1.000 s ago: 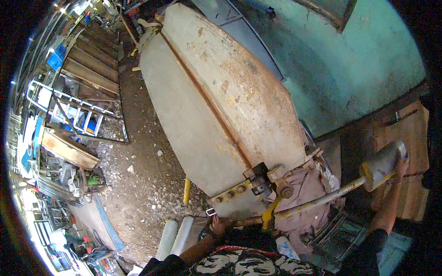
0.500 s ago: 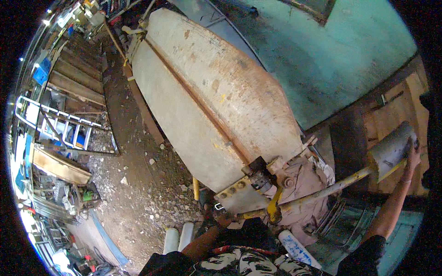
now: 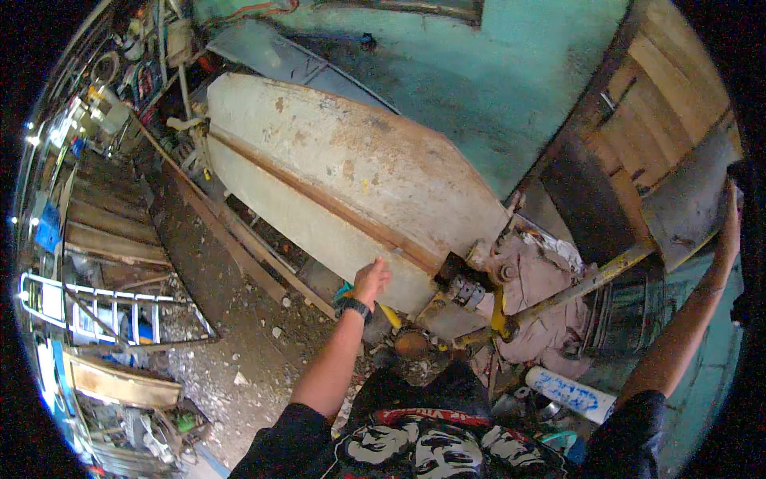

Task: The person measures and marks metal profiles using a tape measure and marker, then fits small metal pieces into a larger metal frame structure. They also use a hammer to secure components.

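A long off-white body [image 3: 319,160] with worn, rust-stained paint and a brown ridge along its length lies across the middle. My left hand [image 3: 373,283], a dark watch on its wrist, is raised in front of its lower edge. Nothing shows in that hand; the fingers are loosely extended, and I cannot tell whether they touch the body. At the far right my right hand [image 3: 731,209] holds the edge of a grey plate [image 3: 692,203]. A worn yellow bar [image 3: 590,281] runs from the plate to a dark clamp-like fitting [image 3: 459,283] at the body's near end.
A crumpled pinkish cover [image 3: 542,295] lies beside the fitting, with a white cylinder [image 3: 570,393] near my legs. Left stand an aluminium ladder [image 3: 120,307] and a wooden board [image 3: 124,382]. Behind is a teal wall [image 3: 495,104]; wooden planks [image 3: 670,96] are at the right.
My left hand has risen from low by the bar's near end to in front of the pale body. My right hand stays on the plate. The view has shifted.
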The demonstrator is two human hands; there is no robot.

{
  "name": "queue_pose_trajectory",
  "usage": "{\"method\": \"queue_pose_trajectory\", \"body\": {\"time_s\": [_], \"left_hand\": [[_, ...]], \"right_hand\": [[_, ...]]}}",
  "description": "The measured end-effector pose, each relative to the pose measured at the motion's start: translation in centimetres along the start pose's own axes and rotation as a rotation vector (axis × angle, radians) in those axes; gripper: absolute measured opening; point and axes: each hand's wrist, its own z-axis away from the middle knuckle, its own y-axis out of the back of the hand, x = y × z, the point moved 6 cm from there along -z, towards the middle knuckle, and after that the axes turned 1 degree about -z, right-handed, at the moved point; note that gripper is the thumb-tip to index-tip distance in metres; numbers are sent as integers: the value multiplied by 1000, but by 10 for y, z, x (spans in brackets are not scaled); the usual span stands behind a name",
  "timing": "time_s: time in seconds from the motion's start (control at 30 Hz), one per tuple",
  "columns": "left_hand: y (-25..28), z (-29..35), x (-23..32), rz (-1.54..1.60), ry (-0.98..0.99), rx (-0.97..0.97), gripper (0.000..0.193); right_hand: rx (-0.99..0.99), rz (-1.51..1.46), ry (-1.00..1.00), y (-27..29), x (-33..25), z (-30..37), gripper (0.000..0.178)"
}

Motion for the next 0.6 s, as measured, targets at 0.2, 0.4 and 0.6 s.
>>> {"method": "queue_pose_trajectory", "body": {"time_s": [0.2, 0.4, 0.6], "left_hand": [[-21, -21, 46, -5, 119, -19, 43], [-32, -45, 38, -73, 66, -71, 28], [-21, -65, 26, -135, -68, -24, 27]], "right_hand": [[136, -905, -873, 111, -56, 41, 40], [269, -807, -1059, 179, -94, 106, 39], [294, -643, -1089, 222, -115, 179, 38]]}}
